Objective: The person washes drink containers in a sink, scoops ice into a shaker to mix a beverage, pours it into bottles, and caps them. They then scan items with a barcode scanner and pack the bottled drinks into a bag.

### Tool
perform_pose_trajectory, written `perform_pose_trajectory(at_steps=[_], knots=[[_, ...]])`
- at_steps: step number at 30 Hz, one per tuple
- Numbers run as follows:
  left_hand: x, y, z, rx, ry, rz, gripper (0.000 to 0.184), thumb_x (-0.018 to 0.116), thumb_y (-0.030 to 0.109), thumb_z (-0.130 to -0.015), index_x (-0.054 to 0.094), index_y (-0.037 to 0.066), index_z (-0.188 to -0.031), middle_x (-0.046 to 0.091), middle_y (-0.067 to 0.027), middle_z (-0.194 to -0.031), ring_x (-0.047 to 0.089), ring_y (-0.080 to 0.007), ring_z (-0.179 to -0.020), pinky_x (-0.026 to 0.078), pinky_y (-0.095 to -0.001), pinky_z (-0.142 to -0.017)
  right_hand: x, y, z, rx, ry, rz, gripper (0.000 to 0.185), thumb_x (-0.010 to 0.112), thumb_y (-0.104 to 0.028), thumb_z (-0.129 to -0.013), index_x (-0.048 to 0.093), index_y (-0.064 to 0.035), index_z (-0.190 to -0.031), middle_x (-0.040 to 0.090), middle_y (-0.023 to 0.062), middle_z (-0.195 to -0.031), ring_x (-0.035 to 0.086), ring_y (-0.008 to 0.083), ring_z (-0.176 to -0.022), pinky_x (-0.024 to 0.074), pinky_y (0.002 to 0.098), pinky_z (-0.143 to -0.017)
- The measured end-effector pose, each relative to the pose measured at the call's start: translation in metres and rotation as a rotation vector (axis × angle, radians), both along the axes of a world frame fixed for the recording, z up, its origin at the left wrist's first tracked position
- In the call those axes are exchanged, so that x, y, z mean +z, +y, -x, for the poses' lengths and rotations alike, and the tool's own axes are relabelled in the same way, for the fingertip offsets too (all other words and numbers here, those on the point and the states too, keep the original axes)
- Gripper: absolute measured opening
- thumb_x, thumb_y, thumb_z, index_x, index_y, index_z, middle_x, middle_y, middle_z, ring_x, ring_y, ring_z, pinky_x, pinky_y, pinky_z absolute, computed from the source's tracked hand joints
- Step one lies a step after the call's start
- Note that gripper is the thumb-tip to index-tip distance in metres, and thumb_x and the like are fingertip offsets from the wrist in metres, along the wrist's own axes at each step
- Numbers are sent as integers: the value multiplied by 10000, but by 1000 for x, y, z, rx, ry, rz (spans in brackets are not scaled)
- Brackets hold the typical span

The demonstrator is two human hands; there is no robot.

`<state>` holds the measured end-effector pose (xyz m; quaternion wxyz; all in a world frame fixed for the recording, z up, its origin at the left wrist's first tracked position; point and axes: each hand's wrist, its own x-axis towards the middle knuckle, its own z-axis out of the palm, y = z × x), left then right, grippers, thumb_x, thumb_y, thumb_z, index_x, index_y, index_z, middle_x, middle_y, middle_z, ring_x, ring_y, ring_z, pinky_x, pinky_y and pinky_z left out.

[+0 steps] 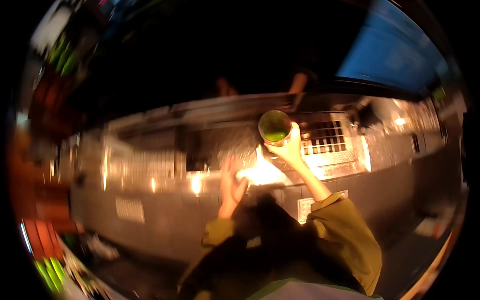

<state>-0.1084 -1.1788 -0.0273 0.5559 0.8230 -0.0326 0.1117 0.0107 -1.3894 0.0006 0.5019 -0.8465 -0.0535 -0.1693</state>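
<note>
My right hand (290,149) is wrapped around a round cup (274,125) with something green inside, held over the metal counter (240,145). The cup's open top faces up toward me. Lower and to the left, my left hand (232,187) is raised with its fingers extended, blurred by motion. Nothing shows in that hand. Between the two hands a very bright patch of light (262,172) glares on the counter's front edge, washing out detail there.
Right of the cup lies a dark grid-like rack (325,134) in the counter. Across the counter, another person's forearm (298,85) reaches in. A large blue panel (392,52) stands at upper right. Green, bottle-like shapes (51,274) are at lower left.
</note>
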Motion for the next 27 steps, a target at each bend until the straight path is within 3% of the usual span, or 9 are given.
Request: perform_pose_trajectory(at_steps=[4, 7, 10, 12, 14, 16, 18, 20, 27], knots=[[0, 13, -13, 442, -150, 6, 717, 633, 133, -796, 262, -5, -1393, 309, -194, -1420, 293, -339, -1324, 280, -411, -1073, 0, 154, 49, 217, -43, -194, 922, 854, -222, -539, 354, 52, -1263, 496, 199, -1140, 523, 296, -1057, 449, 399, -896], [-7, 89, -10, 674, -143, 998, 667, 543, 249, -879, 210, 5, -1402, 301, -175, -1389, 340, -302, -1283, 306, -404, -1054, 39, 259, 89, 331, 297, -488, 929, 862, -208, -537, 353, 62, -1265, 518, 213, -1135, 550, 300, -1049, 489, 380, -846], [-32, 190, 2, 844, -238, 744, 607, 510, 312, -896, 304, -28, -1354, 366, -154, -1335, 390, -273, -1232, 331, -392, -1031, 19, 335, 93, 534, 237, -306, 881, 828, -173, -605, 338, 78, -1293, 498, 245, -1199, 517, 351, -1115, 440, 420, -930], [-34, 227, 12, 1002, -387, 10, 827, 752, 237, -715, 277, -31, -1337, 395, -167, -1292, 432, -256, -1182, 390, -363, -987, -7, 369, 92, 672, -54, -320, 774, 772, -143, -671, 359, 70, -1290, 484, 238, -1222, 477, 372, -1160, 387, 413, -985], [-28, 273, 5, 863, -177, 54, 938, 787, 115, -665, 171, 78, -1373, 347, -126, -1343, 367, -239, -1252, 325, -387, -1064, -41, 378, 64, 736, -231, -86, 585, 654, -68, -764, 401, 29, -1282, 483, 212, -1216, 476, 370, -1133, 395, 407, -954], [-47, 319, 1, 818, -221, -45, 1072, 841, 46, -555, 161, 84, -1383, 341, -130, -1349, 381, -256, -1237, 363, -397, -1037, -92, 367, 27, 628, 315, -22, 198, 533, -113, -867, 584, -2, -1022, 607, 175, -1046, 589, 334, -989, 462, 422, -857], [-60, 352, -8, 759, -273, 24, 1076, 850, 92, -564, 142, 26, -1371, 351, -176, -1331, 391, -291, -1232, 364, -408, -1029, -171, 351, -1, 566, 259, 507, 249, 460, -170, -880, 617, 18, -920, 640, 208, -922, 626, 382, -854, 500, 448, -780], [-65, 375, -14, 668, -305, 68, 1098, 859, 130, -569, 109, 4, -1362, 340, -200, -1337, 387, -321, -1235, 356, -417, -1031, -203, 350, -25, 846, 690, 1037, 319, 497, -239, -849, 648, 22, -954, 623, 249, -1004, 612, 402, -926, 494, 458, -814], [-28, 431, -17, 347, 108, 138, 1018, 841, 123, -539, 228, 8, -1344, 370, -171, -1315, 388, -282, -1241, 306, -392, -1058, -243, 349, -40, 986, 787, 1296, 323, 530, -259, -842, 666, 18, -936, 624, 256, -995, 615, 383, -952, 503, 441, -791]])
